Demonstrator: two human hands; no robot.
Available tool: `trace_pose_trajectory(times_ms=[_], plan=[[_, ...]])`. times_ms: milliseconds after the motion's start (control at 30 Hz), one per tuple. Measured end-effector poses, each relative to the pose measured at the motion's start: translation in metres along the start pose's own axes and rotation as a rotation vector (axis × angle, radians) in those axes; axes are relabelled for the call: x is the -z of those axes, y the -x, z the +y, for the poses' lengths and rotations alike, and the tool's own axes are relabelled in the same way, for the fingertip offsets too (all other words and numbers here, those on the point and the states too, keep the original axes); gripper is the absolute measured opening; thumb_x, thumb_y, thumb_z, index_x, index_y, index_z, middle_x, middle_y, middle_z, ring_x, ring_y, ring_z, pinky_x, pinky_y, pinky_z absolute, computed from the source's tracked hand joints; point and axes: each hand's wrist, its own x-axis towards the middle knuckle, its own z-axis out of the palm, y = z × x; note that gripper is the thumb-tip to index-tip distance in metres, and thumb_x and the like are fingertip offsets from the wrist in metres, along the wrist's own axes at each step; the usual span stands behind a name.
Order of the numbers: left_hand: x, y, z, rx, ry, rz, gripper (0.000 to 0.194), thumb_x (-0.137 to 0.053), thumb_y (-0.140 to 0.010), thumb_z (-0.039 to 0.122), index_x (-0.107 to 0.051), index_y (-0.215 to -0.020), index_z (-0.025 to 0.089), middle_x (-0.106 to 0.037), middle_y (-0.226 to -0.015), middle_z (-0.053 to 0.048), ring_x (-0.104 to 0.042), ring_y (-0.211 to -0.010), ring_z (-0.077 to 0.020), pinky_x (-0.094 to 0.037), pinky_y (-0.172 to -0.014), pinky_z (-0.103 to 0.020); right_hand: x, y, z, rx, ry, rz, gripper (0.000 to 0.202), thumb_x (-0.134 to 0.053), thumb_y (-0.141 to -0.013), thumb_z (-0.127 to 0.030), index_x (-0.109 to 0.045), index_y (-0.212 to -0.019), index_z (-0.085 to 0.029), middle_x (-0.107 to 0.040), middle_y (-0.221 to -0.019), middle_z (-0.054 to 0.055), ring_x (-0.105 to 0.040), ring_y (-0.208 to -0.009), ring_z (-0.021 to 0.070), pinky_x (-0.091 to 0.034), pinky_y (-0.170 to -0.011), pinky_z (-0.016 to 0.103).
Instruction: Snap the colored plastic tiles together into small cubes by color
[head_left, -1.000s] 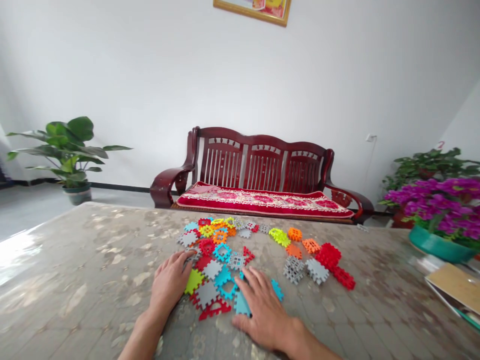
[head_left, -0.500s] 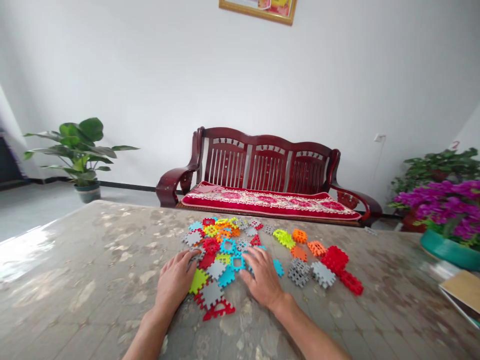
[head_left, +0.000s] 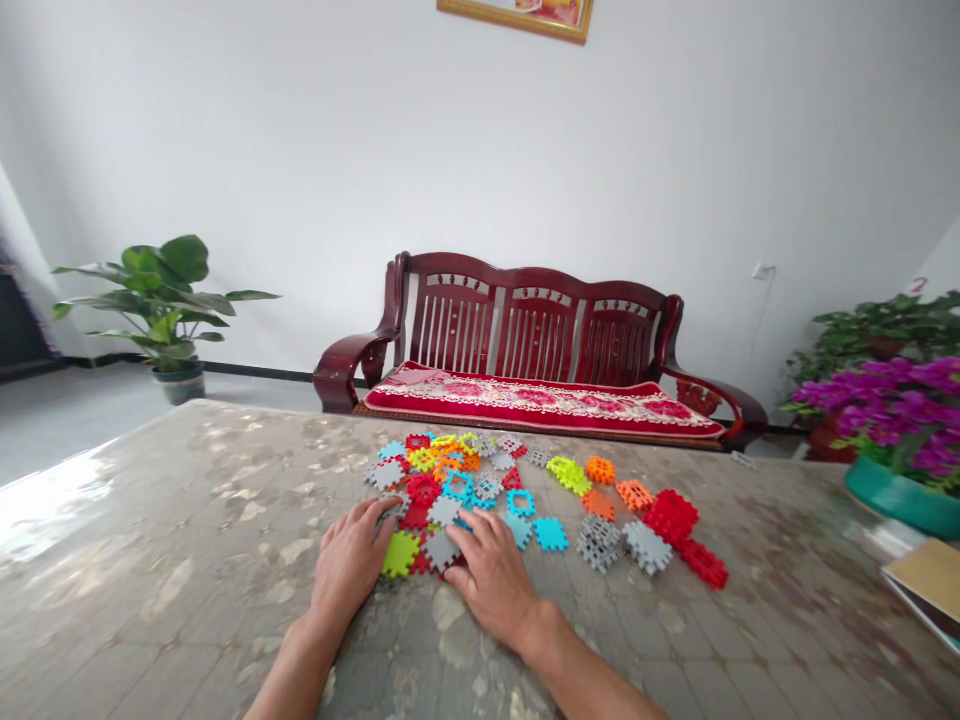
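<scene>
My left hand (head_left: 354,560) rests on the left edge of a pile of notched plastic pieces, its fingertips by a red piece (head_left: 414,516) and its thumb side near a lime green piece (head_left: 400,554). Across from it, my right hand (head_left: 491,575) lies with fingers apart against a grey piece (head_left: 439,549) at the pile's near edge. Neither hand is lifting a piece. Beyond my right fingertips are a light blue square frame (head_left: 520,502) and a flat blue piece (head_left: 551,534). Orange, red and grey pieces fill the pile behind.
Right of the pile, on the patterned tabletop (head_left: 247,600), lie a grey block (head_left: 599,543), red pieces (head_left: 670,517) and orange ones. Purple flowers in a teal pot (head_left: 900,495) and books (head_left: 930,580) are at the right. Behind the table stands a wooden bench (head_left: 536,325).
My right hand has moved left and slightly nearer, and the near grey and red pieces have shifted up into the pile. Blue pieces now show right of it. My left hand is nearly still.
</scene>
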Motion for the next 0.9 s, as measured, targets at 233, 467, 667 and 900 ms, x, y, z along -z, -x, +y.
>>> trace_pose_trajectory(times_ms=[233, 467, 667, 900], plan=[[0.003, 0.0, 0.003, 0.013, -0.005, -0.035, 0.04, -0.039, -0.093, 0.037, -0.065, -0.123, 0.033, -0.063, -0.133, -0.003, -0.056, -0.123, -0.0225, -0.038, -0.107, -0.04, 0.015, 0.001, 0.031, -0.176, 0.058, 0.176, 0.039, -0.059, -0.087, -0.018, -0.063, -0.125, -0.026, -0.06, -0.135, 0.005, -0.049, -0.127, 0.023, -0.036, -0.111, 0.042], [0.003, 0.001, 0.002, 0.01, -0.029, -0.041, 0.04, -0.04, -0.093, 0.037, -0.065, -0.124, 0.033, -0.063, -0.133, -0.003, -0.056, -0.123, -0.0228, -0.038, -0.106, -0.041, 0.035, 0.014, 0.084, -0.444, 0.308, 0.165, 0.042, -0.056, -0.085, -0.019, -0.064, -0.126, -0.021, -0.061, -0.133, 0.011, -0.051, -0.125, 0.0267, -0.036, -0.109, 0.042], [0.004, 0.002, 0.004, 0.006, -0.02, -0.041, 0.04, -0.04, -0.093, 0.036, -0.065, -0.124, 0.032, -0.063, -0.134, -0.004, -0.056, -0.122, -0.0236, -0.038, -0.106, -0.042, 0.032, 0.016, 0.087, -0.382, 0.292, 0.113, 0.039, -0.047, -0.092, -0.02, -0.064, -0.127, -0.024, -0.058, -0.139, 0.006, -0.047, -0.13, 0.0237, -0.033, -0.111, 0.039], [0.007, 0.002, 0.006, 0.004, -0.028, -0.05, 0.04, -0.038, -0.094, 0.035, -0.064, -0.124, 0.031, -0.063, -0.133, -0.004, -0.056, -0.122, -0.0224, -0.038, -0.106, -0.04, 0.033, 0.016, 0.078, -0.298, 0.246, 0.092, 0.039, -0.046, -0.09, -0.013, -0.067, -0.12, -0.026, -0.066, -0.128, 0.003, -0.048, -0.128, 0.0238, -0.034, -0.109, 0.041]])
